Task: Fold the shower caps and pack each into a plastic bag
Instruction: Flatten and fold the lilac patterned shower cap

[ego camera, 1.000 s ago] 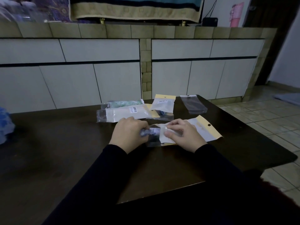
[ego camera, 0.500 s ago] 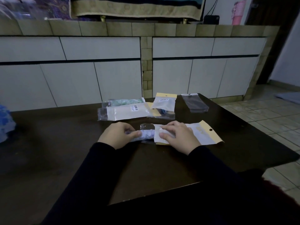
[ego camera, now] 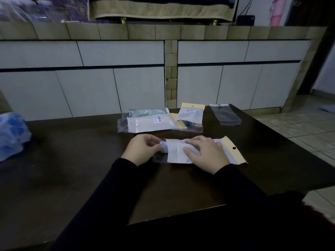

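Dim and bluish overall, underexposed, with grain. Brightest on the pale cabinet doors (ego camera: 137, 87) and the tiled floor (ego camera: 297, 127) at right; faint sheen across the dark table (ego camera: 72, 160). Black sleeves (ego camera: 112, 205) lost in shadow, no detail. Wide-angle bowing along the edges; soft blur on the blue bag (ego camera: 12, 134) at far left

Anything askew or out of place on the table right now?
Nothing looks damaged or spilled. The rolled pale-blue shower cap is only partly inside the white plastic bag with the yellow header; its end pokes out where the left hand pinches it, while the right hand presses on the bag.
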Motion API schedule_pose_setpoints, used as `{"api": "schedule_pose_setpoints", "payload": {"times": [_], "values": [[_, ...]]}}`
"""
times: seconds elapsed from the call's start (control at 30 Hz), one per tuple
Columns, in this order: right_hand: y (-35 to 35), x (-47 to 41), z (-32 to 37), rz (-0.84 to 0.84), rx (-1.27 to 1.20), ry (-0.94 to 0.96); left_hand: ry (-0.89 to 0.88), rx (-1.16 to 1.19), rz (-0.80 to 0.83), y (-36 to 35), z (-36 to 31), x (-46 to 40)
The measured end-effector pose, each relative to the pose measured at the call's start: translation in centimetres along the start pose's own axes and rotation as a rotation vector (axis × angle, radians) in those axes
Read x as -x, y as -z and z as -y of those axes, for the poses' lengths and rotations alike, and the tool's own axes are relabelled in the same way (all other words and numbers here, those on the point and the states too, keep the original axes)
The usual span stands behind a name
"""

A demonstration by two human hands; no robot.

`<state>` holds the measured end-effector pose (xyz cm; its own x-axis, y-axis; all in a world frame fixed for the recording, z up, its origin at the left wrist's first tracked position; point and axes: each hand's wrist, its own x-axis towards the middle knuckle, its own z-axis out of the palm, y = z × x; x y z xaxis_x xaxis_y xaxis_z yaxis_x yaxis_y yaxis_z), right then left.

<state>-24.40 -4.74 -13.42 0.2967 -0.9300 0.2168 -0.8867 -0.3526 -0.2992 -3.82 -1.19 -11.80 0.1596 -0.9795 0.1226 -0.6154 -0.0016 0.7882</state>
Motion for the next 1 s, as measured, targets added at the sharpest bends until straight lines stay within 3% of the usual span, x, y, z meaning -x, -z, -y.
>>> {"api": "schedule_pose_setpoints", "payload": {"times": [0.17,0.3,0.37,0.47,0.53,0.63,0.77,1.0], "values": [[-0.5,-0.2,0.6,0.011,-0.015,0.021,0.147,0.362,0.118,-0.6,-1.0,0.3],[-0.7,-0.1,1.0,0.014,0.025,0.052,0.151,0.433,0.19,-0.6,-1.2,0.8],[-0.7,-0.1,1.0,0.016,0.025,0.058,0.077,0.357,0.153,-0.3,-0.6,0.8],[-0.5,-0.1,1.1,0.01,0.012,0.046,-0.019,0.078,-0.101,1.1,0.9,1.2],[-0.4,-0.1,1.1,-0.009,0.001,0.043,0.011,-0.297,-0.269,2.4,2.0,1.5],[-0.4,-0.1,1.2,-0.017,0.017,0.038,0.161,-0.63,-0.314,4.4,3.7,2.0],[-0.9,-1.1,2.2,-0.011,0.028,0.036,0.245,-0.7,-0.25,5.4,5.4,2.8],[-2.3,-3.9,5.3,-0.005,0.013,0.071,0.23,-0.762,-0.225,5.3,6.0,3.2]]}}
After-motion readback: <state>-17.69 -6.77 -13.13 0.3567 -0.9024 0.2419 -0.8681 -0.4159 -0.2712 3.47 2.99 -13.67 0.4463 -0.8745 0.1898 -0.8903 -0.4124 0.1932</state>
